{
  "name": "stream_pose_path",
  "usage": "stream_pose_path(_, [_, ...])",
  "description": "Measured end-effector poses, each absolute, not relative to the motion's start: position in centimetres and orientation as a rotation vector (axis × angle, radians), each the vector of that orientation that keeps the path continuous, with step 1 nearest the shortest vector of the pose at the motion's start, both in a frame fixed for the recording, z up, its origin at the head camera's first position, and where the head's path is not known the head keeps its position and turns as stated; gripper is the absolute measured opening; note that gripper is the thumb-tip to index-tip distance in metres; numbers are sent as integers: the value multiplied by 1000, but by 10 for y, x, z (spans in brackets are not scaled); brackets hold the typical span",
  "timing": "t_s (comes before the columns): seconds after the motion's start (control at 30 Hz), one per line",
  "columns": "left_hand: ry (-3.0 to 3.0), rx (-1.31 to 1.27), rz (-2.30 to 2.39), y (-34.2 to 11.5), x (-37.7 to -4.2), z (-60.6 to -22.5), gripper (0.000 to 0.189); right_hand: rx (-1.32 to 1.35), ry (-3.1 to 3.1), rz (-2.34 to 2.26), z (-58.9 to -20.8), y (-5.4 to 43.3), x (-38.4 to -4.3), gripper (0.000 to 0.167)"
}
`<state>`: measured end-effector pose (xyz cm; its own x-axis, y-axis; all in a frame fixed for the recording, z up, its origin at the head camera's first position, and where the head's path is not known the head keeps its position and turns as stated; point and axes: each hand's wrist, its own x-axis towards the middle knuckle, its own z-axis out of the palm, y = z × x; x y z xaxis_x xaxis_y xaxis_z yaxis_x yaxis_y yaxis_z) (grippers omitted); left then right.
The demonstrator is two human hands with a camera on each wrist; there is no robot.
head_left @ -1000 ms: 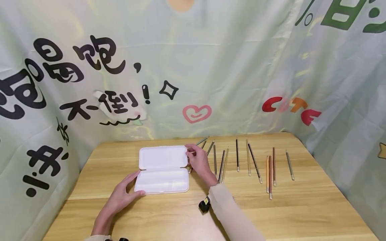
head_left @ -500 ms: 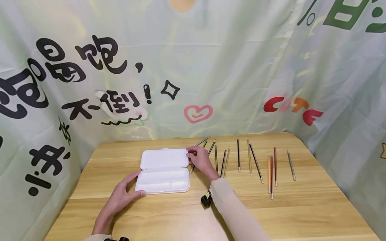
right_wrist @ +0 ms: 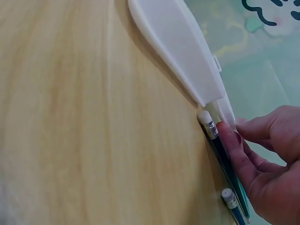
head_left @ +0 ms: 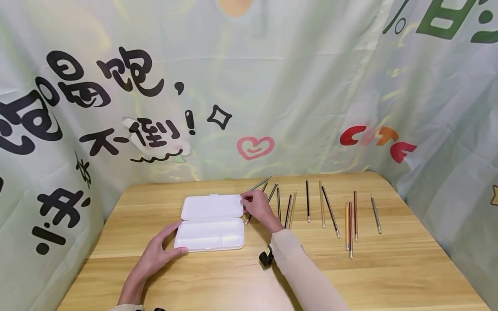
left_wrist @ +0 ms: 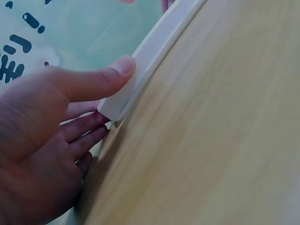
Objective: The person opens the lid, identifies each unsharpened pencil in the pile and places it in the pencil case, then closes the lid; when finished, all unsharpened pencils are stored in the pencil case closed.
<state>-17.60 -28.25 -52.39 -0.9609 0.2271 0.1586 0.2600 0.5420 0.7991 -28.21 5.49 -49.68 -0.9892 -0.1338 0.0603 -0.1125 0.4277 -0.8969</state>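
Head view shows an open white case (head_left: 199, 236).

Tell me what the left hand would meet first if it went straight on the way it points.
The left hand would meet the open white case first, at its left end. The thumb seems to touch it there, though depth at the other fingers is hard to judge.
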Motion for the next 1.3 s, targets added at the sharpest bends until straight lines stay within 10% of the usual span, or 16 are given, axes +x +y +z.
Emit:
stream_pose_path(0.6, [-2722,-454,-1430,-281,-176,-528,83,-424,2586,-1870,-474,99,-245,31])
stream_pose_path(1.3, [-2755,-413,-1381,-282,-176,-524,83,-168,3199,-1537,-466,269,-184,23])
